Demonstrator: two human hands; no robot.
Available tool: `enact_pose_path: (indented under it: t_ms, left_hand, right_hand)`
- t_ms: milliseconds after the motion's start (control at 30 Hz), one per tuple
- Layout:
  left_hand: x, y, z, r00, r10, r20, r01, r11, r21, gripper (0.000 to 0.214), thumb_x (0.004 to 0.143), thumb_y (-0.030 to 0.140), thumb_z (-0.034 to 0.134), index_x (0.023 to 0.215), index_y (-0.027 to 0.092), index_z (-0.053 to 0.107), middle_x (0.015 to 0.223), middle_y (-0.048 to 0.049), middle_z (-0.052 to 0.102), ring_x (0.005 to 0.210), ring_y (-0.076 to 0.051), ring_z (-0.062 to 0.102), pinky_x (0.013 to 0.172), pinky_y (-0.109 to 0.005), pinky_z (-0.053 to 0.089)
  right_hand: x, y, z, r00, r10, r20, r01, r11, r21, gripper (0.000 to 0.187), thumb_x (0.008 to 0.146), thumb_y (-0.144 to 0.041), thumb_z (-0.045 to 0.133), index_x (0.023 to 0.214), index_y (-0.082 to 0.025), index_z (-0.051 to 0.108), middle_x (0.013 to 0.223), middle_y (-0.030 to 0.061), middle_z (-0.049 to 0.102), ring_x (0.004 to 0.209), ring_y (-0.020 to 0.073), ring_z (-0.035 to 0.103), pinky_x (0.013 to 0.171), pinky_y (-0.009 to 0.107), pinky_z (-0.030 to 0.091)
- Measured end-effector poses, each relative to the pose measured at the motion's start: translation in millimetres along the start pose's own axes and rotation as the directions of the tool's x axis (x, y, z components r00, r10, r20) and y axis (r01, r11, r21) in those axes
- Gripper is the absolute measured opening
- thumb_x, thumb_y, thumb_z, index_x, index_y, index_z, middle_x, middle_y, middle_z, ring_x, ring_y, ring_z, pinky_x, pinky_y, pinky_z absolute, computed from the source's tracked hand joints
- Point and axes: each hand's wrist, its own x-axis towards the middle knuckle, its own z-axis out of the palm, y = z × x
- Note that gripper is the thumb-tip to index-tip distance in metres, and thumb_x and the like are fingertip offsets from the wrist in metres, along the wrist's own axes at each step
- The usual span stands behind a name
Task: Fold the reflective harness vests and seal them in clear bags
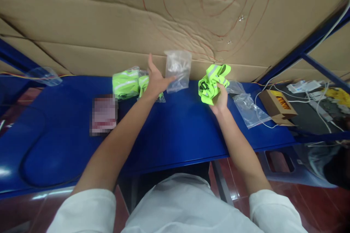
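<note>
My right hand (221,99) is closed around a bundle of neon yellow-green reflective straps (210,84) with grey stripes and a black buckle-like piece, held just above the blue table. My left hand (158,81) has its fingers spread. Its thumb reaches over the lower left of a clear plastic bag (179,66), which stands upright near the cardboard; whether the two touch, I cannot tell. Just behind my left wrist are bagged neon straps (126,83), one pack partly hidden by the hand.
More clear plastic bags (249,111) lie right of my right hand, beside an open cardboard box (279,106) and white cables. A blurred-out item (104,114) sits on the left of the blue table (177,127). A cardboard wall (109,25) rises behind.
</note>
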Motion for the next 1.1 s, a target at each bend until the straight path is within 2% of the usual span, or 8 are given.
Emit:
enact_pose_path:
  t_ms: [100, 200, 267, 333, 533, 733, 867, 1100]
  left_hand:
    - [-9.9, 35.8, -2.1, 0.97, 0.196, -0.143, -0.171, 0.971, 0.165, 0.101, 0.074, 0.012, 0.086, 0.157, 0.018, 0.029, 0.164, -0.0222, 0.032, 0.159, -0.037, 0.028, 0.134, -0.057, 0.02]
    - [-26.3, 62.8, 10.4, 0.96, 0.121, 0.252, -0.109, 0.992, -0.061, 0.074, 0.083, 0.02, 0.079, 0.148, 0.027, 0.046, 0.144, -0.0132, 0.057, 0.135, -0.033, 0.059, 0.113, -0.054, 0.051]
    - [-37.7, 67.3, 24.0, 0.85, 0.077, 0.52, 0.045, 0.975, -0.219, 0.076, 0.083, 0.031, 0.082, 0.15, 0.031, 0.046, 0.144, -0.0121, 0.06, 0.123, -0.031, 0.068, 0.101, -0.05, 0.059]
    - [-46.5, 62.6, 36.8, 0.791, 0.099, 0.604, 0.118, 0.944, -0.309, 0.091, 0.077, 0.037, 0.088, 0.154, 0.031, 0.042, 0.153, -0.0125, 0.056, 0.13, -0.033, 0.065, 0.107, -0.05, 0.057]
    - [-47.4, 41.6, 42.5, 0.913, 0.054, 0.404, 0.0, 0.991, -0.131, 0.072, 0.073, 0.017, 0.083, 0.14, 0.021, 0.056, 0.14, -0.0099, 0.067, 0.129, -0.034, 0.064, 0.114, -0.049, 0.05]
    - [-30.4, 50.3, 15.1, 0.925, 0.241, 0.292, -0.274, 0.958, 0.078, 0.062, 0.075, 0.0, 0.063, 0.131, 0.027, 0.062, 0.141, -0.0048, 0.065, 0.136, -0.03, 0.059, 0.12, -0.045, 0.045]
    - [-18.6, 52.5, 6.3, 0.96, 0.157, 0.23, -0.132, 0.984, -0.123, 0.064, 0.073, 0.009, 0.072, 0.133, 0.025, 0.059, 0.139, -0.0032, 0.065, 0.129, -0.029, 0.062, 0.114, -0.042, 0.051]
    - [-13.8, 63.2, 4.0, 0.918, -0.172, 0.358, 0.317, 0.862, -0.397, 0.053, 0.08, 0.03, 0.077, 0.132, 0.027, 0.067, 0.107, -0.0021, 0.074, 0.096, -0.023, 0.073, 0.081, -0.035, 0.062]
  right_hand:
    - [-2.4, -1.1, 4.2, 1.0, 0.008, 0.028, -0.009, 0.999, 0.049, 0.042, 0.079, -0.045, 0.059, 0.114, -0.024, 0.07, 0.121, 0.0034, 0.077, 0.116, 0.0283, 0.072, 0.103, 0.05, 0.06]
    - [-5.2, 0.8, 7.1, 0.999, 0.01, 0.047, -0.01, 1.0, -0.005, 0.046, 0.081, -0.047, 0.056, 0.119, -0.024, 0.07, 0.125, 0.0039, 0.077, 0.118, 0.0288, 0.071, 0.104, 0.05, 0.06]
    - [-7.6, 3.4, 9.8, 0.997, 0.011, 0.072, -0.009, 0.999, -0.037, 0.047, 0.081, -0.047, 0.056, 0.12, -0.024, 0.069, 0.129, 0.0041, 0.075, 0.123, 0.029, 0.069, 0.105, 0.05, 0.059]
    - [-10.2, 8.1, 13.2, 0.995, 0.022, 0.094, -0.016, 0.998, -0.064, 0.048, 0.081, -0.047, 0.058, 0.121, -0.024, 0.068, 0.133, 0.0047, 0.073, 0.126, 0.0294, 0.068, 0.108, 0.05, 0.058]
    - [-14.1, 28.4, 14.8, 0.998, 0.058, -0.006, -0.057, 0.961, -0.27, 0.058, 0.078, -0.045, 0.069, 0.132, -0.028, 0.059, 0.145, 0.004, 0.065, 0.132, 0.028, 0.062, 0.116, 0.052, 0.049]
    - [-12.7, 20.1, 6.0, 0.982, -0.161, -0.101, 0.132, 0.961, -0.242, 0.052, 0.082, -0.041, 0.064, 0.133, -0.034, 0.062, 0.151, -0.0003, 0.059, 0.141, 0.0253, 0.057, 0.124, 0.052, 0.04]
    - [-16.2, 16.2, 9.0, 0.969, -0.191, -0.157, 0.135, 0.942, -0.308, 0.05, 0.095, -0.063, 0.053, 0.133, -0.032, 0.063, 0.154, 0.0031, 0.056, 0.144, 0.0262, 0.054, 0.125, 0.052, 0.039]
    - [-34.0, 16.4, 21.2, 0.886, -0.431, 0.17, 0.436, 0.651, -0.621, 0.077, 0.087, -0.053, 0.079, 0.155, -0.034, 0.048, 0.165, 0.0083, 0.043, 0.147, 0.0312, 0.05, 0.126, 0.052, 0.038]
